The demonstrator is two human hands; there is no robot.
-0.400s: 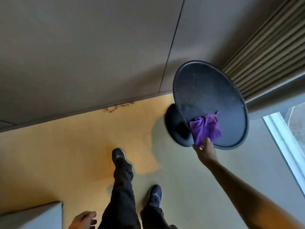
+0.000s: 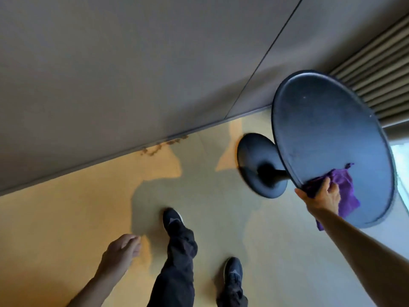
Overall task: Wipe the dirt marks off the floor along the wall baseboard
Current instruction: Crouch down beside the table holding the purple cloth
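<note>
While my right hand (image 2: 321, 196) pinches the crumpled purple cloth (image 2: 342, 189) at the near edge of the round black surface (image 2: 327, 134), my left hand (image 2: 121, 251) hangs loosely curled, holding nothing. The brown dirt marks (image 2: 163, 145) lie far left by the grey baseboard (image 2: 93, 161); I should gather the cloth fully before crouching there.

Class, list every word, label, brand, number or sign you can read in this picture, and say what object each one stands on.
None: no readable text shows anywhere.
purple cloth in the right hand: no label visible.
round black table: bare top, only specks.
shoes: a pale mark, too blurred to read as a brand.
wall and floor: only brown dirt marks, no writing.
</note>
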